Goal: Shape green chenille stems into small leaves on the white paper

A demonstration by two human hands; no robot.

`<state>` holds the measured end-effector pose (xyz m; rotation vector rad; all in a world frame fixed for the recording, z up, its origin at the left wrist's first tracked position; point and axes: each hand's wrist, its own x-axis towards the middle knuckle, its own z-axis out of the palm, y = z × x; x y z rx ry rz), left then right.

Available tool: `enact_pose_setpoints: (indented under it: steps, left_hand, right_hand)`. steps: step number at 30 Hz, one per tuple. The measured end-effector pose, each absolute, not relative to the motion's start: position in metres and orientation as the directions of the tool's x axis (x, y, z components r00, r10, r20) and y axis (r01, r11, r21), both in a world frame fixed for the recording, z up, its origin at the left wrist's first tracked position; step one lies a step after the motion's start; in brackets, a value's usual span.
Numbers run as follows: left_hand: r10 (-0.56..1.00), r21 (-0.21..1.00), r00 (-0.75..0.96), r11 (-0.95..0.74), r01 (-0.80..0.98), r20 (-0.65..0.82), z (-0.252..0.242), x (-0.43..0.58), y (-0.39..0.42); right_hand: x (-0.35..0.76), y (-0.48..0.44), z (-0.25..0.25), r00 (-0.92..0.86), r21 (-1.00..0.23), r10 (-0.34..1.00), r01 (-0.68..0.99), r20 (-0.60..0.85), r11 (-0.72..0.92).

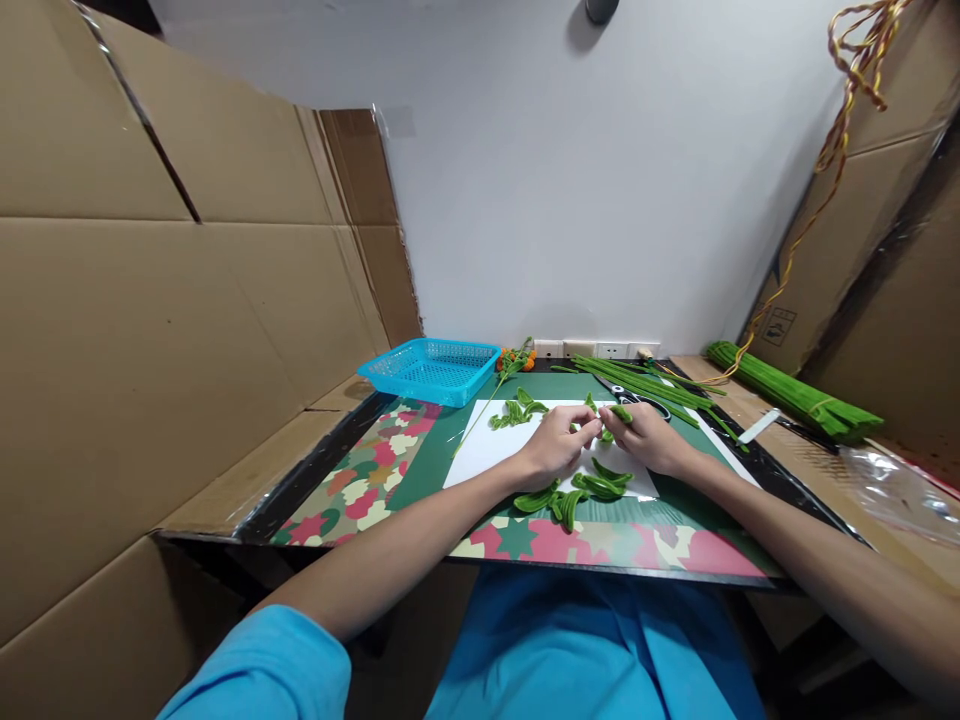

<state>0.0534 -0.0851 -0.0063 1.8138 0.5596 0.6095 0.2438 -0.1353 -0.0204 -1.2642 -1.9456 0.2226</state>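
My left hand (pixel 559 440) and my right hand (pixel 646 436) meet fingertip to fingertip above a white sheet of paper (pixel 480 455). Both are closed in a pinch on a small green pipe-cleaner leaf (pixel 621 412), whose fuzzy loop shows at the right fingers; its gripped end is mostly hidden. Below my hands, near the paper's front edge, lie several bent green pipe-cleaner leaves (pixel 602 484). Another cluster of leaves (pixel 517 412) rests on the paper beyond my left hand. Scissors with black handles (pixel 649 402) lie past my right hand, partly under loose green pipe cleaners (pixel 637 380).
A blue plastic basket (pixel 435 372) stands at the back left, beside an orange flower on a green stem (pixel 517 360). On the right lie a thick bundle of green pipe cleaners (pixel 795 392), a white strip (pixel 759 426) and a clear plastic bag (pixel 900 485). Cardboard walls (pixel 187 330) flank the table.
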Motion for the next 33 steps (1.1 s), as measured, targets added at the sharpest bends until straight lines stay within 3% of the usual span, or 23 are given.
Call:
enact_pose_setpoints:
  steps: [12, 22, 26, 29, 33]
  left_hand:
    - [0.634, 0.841, 0.714, -0.527, 0.121, 0.295, 0.0, 0.056, -0.084]
    - [0.637, 0.771, 0.67, -0.618, 0.151, 0.38, -0.004, 0.057, -0.08]
    - [0.644, 0.707, 0.653, -0.67, 0.227, 0.4, -0.007, 0.057, -0.078]
    - [0.661, 0.667, 0.625, -0.688, 0.286, 0.414, -0.008, 0.058, -0.078]
    - [0.675, 0.69, 0.602, -0.673, 0.266, 0.427, -0.007, 0.057, -0.078]
  right_hand:
    - [0.249, -0.136, -0.019, -0.081, -0.244, 0.82, 0.934, 0.567, 0.262]
    - [0.254, -0.131, -0.017, -0.036, -0.001, 0.808, 0.999, 0.588, 0.046]
    - [0.258, -0.128, -0.019, -0.076, 0.084, 0.8, 0.996, 0.595, 0.032]
    - [0.262, -0.129, -0.019, -0.109, 0.064, 0.738, 0.994, 0.666, 0.089]
    - [0.268, -0.136, -0.012, 0.006, -0.17, 0.632, 0.965, 0.775, 0.199]
